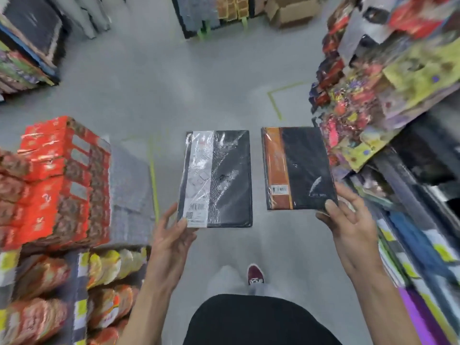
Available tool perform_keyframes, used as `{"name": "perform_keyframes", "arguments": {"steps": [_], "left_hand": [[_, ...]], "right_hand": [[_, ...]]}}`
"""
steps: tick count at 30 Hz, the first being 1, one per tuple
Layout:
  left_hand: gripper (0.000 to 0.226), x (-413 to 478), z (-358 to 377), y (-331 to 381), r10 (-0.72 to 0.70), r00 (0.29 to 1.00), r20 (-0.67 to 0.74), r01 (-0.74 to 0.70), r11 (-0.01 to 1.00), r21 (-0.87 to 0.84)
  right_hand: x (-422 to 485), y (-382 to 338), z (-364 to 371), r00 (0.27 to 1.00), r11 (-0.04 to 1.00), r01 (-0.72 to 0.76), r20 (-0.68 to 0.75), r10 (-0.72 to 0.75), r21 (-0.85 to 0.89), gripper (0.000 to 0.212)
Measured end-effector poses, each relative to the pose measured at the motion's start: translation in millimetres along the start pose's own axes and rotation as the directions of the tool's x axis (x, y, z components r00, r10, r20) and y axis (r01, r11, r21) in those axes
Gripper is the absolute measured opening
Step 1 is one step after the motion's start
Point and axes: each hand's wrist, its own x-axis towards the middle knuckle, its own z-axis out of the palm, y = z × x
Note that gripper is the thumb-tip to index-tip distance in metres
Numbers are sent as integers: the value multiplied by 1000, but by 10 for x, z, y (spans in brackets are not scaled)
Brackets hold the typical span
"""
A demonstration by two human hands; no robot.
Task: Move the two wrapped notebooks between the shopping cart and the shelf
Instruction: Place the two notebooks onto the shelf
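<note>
**While the aisle blurs around them, left hand [171, 235] and right hand [348, 220] each grip a wrapped notebook**

Where the person stands on the grey floor [174, 83], both notebooks are held up in the air side by side, a gap between them and their covers facing the camera. The left hand pinches the black-and-white notebook [219, 175] at its lower left corner, thumb on the front over the barcode label, fingers hidden behind. The right hand pinches the orange-and-black notebook [298, 168] at its lower right corner, thumb on the front, fingers curled round the back. Both notebooks are sealed in glossy clear wrap that catches the light. The orange-and-black one sits slightly higher and is tilted a little, its right edge near the shelf [398, 95] of bright packets on the right, though not touching it.

Below the notebooks, a dark red shoe [256, 273] shows on the floor. On the left stand stacked red boxes [57, 175], with bagged snacks [107, 267] lower down. Yellow-green tape lines [275, 105] mark the floor, and an open cardboard box [291, 11] sits far down the aisle.
</note>
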Motion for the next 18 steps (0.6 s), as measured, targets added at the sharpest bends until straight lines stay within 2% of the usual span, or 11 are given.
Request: {"name": "perform_keyframes", "arguments": {"steps": [4,9,12,16,18], "left_hand": [[38,468,398,44,-109,979,173,87,988,129],[44,1040,1019,-25,-249,892,377,146,949,281],[39,1314,1414,-141,-340,809,479,162,913,375],[39,1541,1864,-295,-470,686,556,175,848,501],[40,1602,2063,-379,-522,630,575,180,818,546]], "right_hand": [[-59,-47,-283,979,998,45,-202,-33,55,35],[-171,-38,-503,886,988,105,-463,-40,116,53],[-220,15,-567,800,977,167,-597,-57,130,50],[-339,94,-636,643,964,228,-764,-46,134,66],[-419,116,-686,578,958,263,-814,-60,116,60]]}}
